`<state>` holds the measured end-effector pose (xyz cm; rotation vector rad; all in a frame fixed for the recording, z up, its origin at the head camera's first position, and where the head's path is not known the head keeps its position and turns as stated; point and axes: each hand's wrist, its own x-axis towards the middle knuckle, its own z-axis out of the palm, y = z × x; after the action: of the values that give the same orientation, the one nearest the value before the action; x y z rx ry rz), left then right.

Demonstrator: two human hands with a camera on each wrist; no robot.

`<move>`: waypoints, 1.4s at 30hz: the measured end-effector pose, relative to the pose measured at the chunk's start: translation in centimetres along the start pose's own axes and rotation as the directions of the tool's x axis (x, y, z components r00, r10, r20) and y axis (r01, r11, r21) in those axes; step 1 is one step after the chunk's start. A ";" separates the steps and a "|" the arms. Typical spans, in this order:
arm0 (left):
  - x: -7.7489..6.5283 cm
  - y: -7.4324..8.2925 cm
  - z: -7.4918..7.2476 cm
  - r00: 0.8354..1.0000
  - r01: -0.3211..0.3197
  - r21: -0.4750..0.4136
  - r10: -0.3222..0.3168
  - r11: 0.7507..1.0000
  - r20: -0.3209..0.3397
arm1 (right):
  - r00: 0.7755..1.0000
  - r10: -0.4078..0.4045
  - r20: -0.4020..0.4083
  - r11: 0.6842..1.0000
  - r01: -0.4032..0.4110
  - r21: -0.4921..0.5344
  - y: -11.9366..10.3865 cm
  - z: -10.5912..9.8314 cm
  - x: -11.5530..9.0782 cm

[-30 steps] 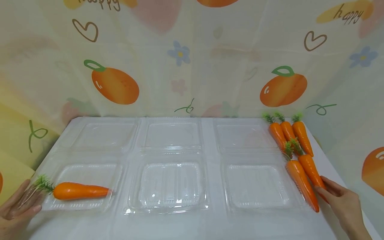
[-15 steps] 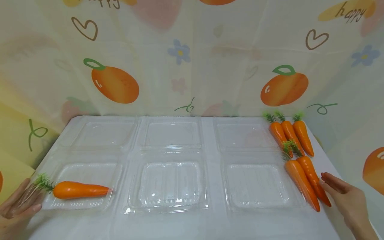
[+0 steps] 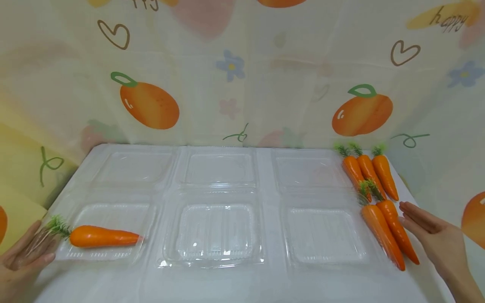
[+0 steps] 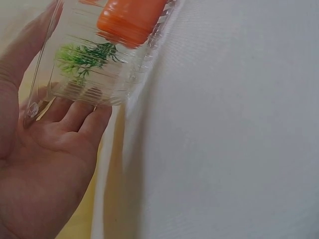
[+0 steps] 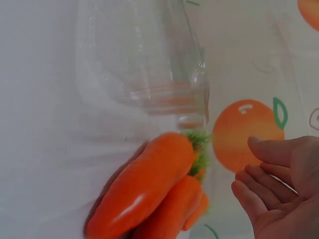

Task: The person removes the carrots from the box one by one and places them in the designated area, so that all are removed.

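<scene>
On the left, a clear plastic clamshell box (image 3: 106,208) lies with its lid folded back. An orange carrot (image 3: 104,236) with a leafy green top rests in its tray. My left hand (image 3: 28,250) holds the tray's left end, fingers and thumb around the clear wall, as the left wrist view of the hand (image 4: 60,134) also shows. At the right, my right hand (image 3: 439,242) hovers beside two carrots lying side by side, the outer carrot (image 3: 398,231) being nearest. Nothing is held in it; the right wrist view shows the hand (image 5: 279,189) with loosely bent fingers.
Two more clear clamshell boxes stand unfolded on the white table (image 3: 242,286), a middle box (image 3: 214,231) and a right box (image 3: 326,235). Further carrots (image 3: 384,176) lie at the back right. A printed cloth (image 3: 242,97) rises behind the table.
My right hand has let go of the outer carrot at the right and moved off it, rightward and slightly back. That carrot now lies against its neighbour. The left hand stays on the box.
</scene>
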<state>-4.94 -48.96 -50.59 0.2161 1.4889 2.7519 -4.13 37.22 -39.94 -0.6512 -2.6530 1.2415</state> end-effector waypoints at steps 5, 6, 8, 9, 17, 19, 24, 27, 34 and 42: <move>0.0 -0.1 -0.8 0.996 -0.007 -0.117 0.018 0.993 0.093 | 0.996 -0.083 0.036 0.997 0.083 0.004 -1.6 0.4 0.2; 0.0 -0.1 -0.9 0.994 -0.013 -0.140 0.029 0.990 0.109 | 0.994 -0.100 0.039 0.995 0.100 -0.014 -1.9 0.5 0.2; 0.0 -0.1 -1.1 0.992 -0.015 -0.165 0.035 0.986 0.119 | 0.990 -0.135 0.043 0.990 0.136 -0.021 -2.6 0.7 0.3; 0.0 -0.1 -1.2 0.992 -0.017 -0.177 0.039 0.984 0.123 | 0.987 -0.153 0.044 0.988 0.154 -0.007 -2.9 0.8 0.3; 0.2 0.1 -1.4 1.000 0.003 -0.001 -0.003 1.000 0.007 | 0.964 -0.250 0.094 0.960 0.235 0.151 -5.0 1.6 -0.2; 0.2 0.1 -1.5 1.000 0.009 -0.008 -0.009 1.000 0.000 | 0.951 -0.291 0.107 0.948 0.271 0.168 -5.5 1.9 -0.3; 0.2 0.4 -0.9 1.000 0.019 0.021 -0.019 1.000 0.001 | 0.919 -0.372 0.128 0.917 0.343 0.204 -6.3 2.9 -0.4; 0.3 0.6 0.0 0.999 0.020 -0.012 -0.020 1.000 0.043 | 0.910 -0.392 0.136 0.910 0.362 0.203 -6.8 3.4 -0.4; 0.1 1.1 2.1 0.999 0.034 0.119 -0.038 0.992 0.026 | 0.906 -0.393 0.155 0.915 0.369 0.164 -8.4 4.4 -0.3; -0.2 1.2 2.6 0.998 0.064 0.262 -0.063 0.963 -0.014 | 0.866 -0.474 0.159 0.871 0.436 0.225 -10.3 6.1 -0.2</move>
<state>-4.39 -47.44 -48.21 0.1576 1.8257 2.5015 -9.16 27.05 -36.11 0.1492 -2.5801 1.4351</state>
